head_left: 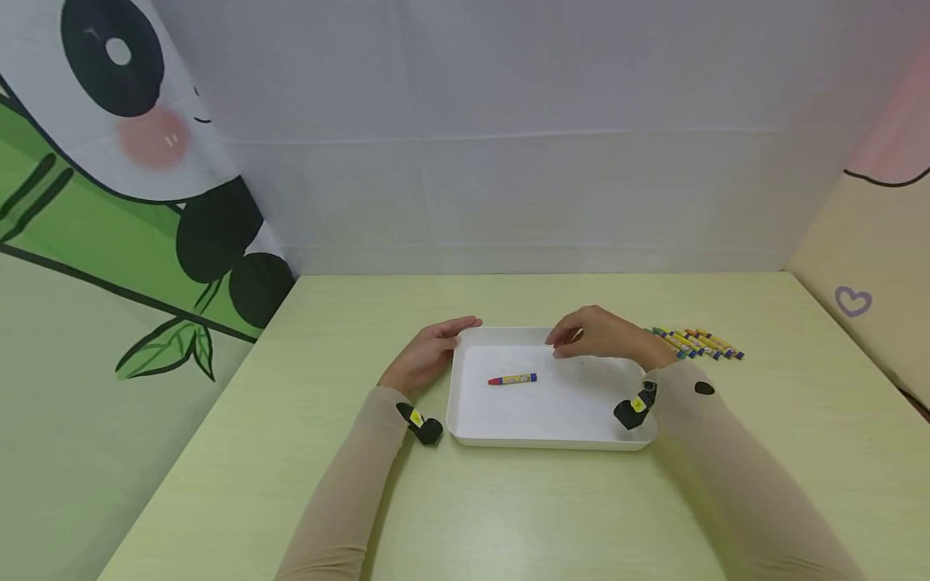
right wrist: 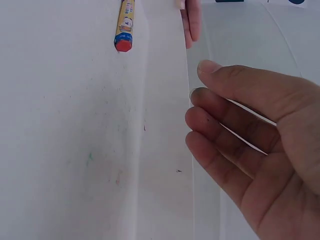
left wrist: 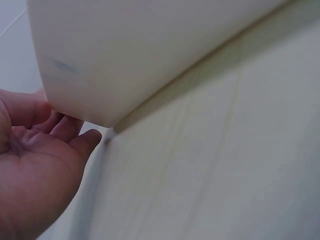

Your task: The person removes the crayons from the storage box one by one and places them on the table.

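Observation:
A white tray (head_left: 552,411) lies on the table, with a red crayon (head_left: 512,379) in a yellow and blue wrapper inside it. My left hand (head_left: 425,355) holds the tray's far left corner, thumb on the rim and fingers behind the wall. In the left wrist view, the fingers of that hand (left wrist: 40,165) bend around the corner. Over the far rim, right of the crayon, hovers my right hand (head_left: 599,333). Its fingers bend loosely with nothing between them in the right wrist view, where the crayon (right wrist: 125,25) shows at the top.
Several crayons (head_left: 701,344) lie side by side on the table to the right, partly behind the right wrist. Faint coloured marks dot the tray floor. A pale cloth wall (head_left: 538,202) stands behind the table, with printed cloths at both sides.

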Demonstrator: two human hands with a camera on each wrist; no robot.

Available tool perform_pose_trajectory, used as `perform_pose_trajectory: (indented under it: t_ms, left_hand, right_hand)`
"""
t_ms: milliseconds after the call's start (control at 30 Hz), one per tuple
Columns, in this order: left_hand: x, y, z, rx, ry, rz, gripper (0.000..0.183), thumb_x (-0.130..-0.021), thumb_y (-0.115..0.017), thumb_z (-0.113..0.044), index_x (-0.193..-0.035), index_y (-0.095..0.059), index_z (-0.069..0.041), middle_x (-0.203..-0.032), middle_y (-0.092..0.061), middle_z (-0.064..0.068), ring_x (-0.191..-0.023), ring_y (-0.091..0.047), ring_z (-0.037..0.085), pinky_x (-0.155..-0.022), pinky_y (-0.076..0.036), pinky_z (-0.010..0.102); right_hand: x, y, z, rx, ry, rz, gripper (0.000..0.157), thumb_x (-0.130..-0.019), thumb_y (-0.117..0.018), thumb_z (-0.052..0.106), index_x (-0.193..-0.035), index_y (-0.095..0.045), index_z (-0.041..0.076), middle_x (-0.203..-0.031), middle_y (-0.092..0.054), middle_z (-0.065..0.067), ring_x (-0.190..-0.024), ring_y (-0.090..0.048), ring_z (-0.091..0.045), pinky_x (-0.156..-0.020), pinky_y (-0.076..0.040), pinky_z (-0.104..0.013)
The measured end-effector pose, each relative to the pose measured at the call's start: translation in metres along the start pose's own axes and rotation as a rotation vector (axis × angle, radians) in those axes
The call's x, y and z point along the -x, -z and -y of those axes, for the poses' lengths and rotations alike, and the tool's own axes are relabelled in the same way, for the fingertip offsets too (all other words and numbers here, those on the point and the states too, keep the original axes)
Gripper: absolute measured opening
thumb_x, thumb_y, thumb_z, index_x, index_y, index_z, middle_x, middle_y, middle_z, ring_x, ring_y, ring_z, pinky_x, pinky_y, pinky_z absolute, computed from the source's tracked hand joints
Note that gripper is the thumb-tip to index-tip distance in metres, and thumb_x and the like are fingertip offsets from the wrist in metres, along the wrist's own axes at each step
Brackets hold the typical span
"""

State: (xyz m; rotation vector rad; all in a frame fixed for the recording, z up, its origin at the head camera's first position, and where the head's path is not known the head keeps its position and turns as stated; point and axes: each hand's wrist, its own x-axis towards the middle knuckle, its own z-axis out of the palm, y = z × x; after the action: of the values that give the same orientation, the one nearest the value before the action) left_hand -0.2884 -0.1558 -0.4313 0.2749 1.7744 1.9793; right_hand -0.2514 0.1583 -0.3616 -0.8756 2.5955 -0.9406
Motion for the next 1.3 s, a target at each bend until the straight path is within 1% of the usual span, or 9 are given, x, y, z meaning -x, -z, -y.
perform_pose_trajectory:
  t_ms: [100, 233, 433, 633, 767, 933, 1300]
  left_hand:
    - [0.000, 0.000, 0.000, -0.001, 0.000, 0.001, 0.046, -0.099, -0.036, 0.004, -0.144, -0.042, -0.005, -0.151, -0.041, 0.008, -0.141, -0.036, 0.024, -0.116, -0.030, 0.039]
    - [0.001, -0.001, -0.002, -0.003, -0.008, 0.008, 0.047, -0.099, -0.035, 0.005, -0.145, -0.040, -0.004, -0.152, -0.039, 0.010, -0.142, -0.034, 0.025, -0.117, -0.029, 0.040]
    - [0.001, -0.002, -0.002, -0.007, -0.009, 0.010, 0.047, -0.099, -0.034, 0.005, -0.145, -0.041, -0.004, -0.152, -0.040, 0.009, -0.142, -0.034, 0.025, -0.117, -0.029, 0.041]
    - [-0.001, -0.002, -0.002, -0.016, -0.001, -0.012, 0.045, -0.099, -0.036, 0.004, -0.143, -0.044, -0.006, -0.150, -0.043, 0.007, -0.140, -0.037, 0.024, -0.115, -0.032, 0.039]
    - [-0.002, -0.003, -0.001, -0.011, -0.008, -0.004, 0.046, -0.099, -0.035, 0.005, -0.144, -0.042, -0.004, -0.151, -0.041, 0.010, -0.141, -0.036, 0.025, -0.116, -0.031, 0.041]
    - [-0.002, -0.003, -0.001, -0.008, -0.018, 0.000, 0.047, -0.099, -0.035, 0.006, -0.145, -0.040, -0.002, -0.152, -0.040, 0.012, -0.142, -0.034, 0.026, -0.117, -0.029, 0.041]
    - [-0.002, -0.005, 0.000, -0.007, -0.021, -0.001, 0.046, -0.099, -0.035, 0.005, -0.144, -0.041, -0.001, -0.151, -0.040, 0.012, -0.142, -0.034, 0.025, -0.117, -0.027, 0.041]
  right_hand:
    - [-0.008, -0.005, 0.003, 0.008, 0.012, 0.041, 0.023, -0.087, -0.070, 0.012, -0.107, -0.071, 0.002, -0.100, -0.071, -0.004, -0.092, -0.064, -0.015, -0.085, -0.056, -0.033]
    - [-0.017, -0.011, 0.005, 0.029, 0.022, 0.079, 0.021, -0.087, -0.070, 0.013, -0.107, -0.072, 0.005, -0.099, -0.072, -0.001, -0.089, -0.062, -0.012, -0.084, -0.054, -0.029]
    - [-0.026, -0.019, 0.008, 0.011, 0.021, 0.125, 0.020, -0.086, -0.070, 0.011, -0.105, -0.073, 0.005, -0.096, -0.072, 0.001, -0.087, -0.061, -0.010, -0.081, -0.053, -0.027]
    - [-0.031, -0.025, 0.007, 0.014, 0.007, 0.148, 0.017, -0.084, -0.071, 0.009, -0.101, -0.074, 0.007, -0.090, -0.070, 0.003, -0.083, -0.059, -0.009, -0.077, -0.051, -0.024]
    - [-0.034, -0.030, 0.008, 0.040, -0.025, 0.169, 0.016, -0.082, -0.073, 0.010, -0.097, -0.074, 0.010, -0.086, -0.068, 0.004, -0.080, -0.057, -0.008, -0.075, -0.049, -0.023]
    - [-0.037, -0.034, 0.011, 0.051, -0.061, 0.191, 0.013, -0.082, -0.074, 0.011, -0.095, -0.074, 0.012, -0.085, -0.065, 0.003, -0.079, -0.054, -0.010, -0.074, -0.047, -0.023]
    - [-0.041, -0.041, 0.011, 0.075, -0.069, 0.207, 0.005, -0.082, -0.075, 0.011, -0.086, -0.072, 0.014, -0.078, -0.060, 0.003, -0.073, -0.050, -0.010, -0.068, -0.044, -0.022]
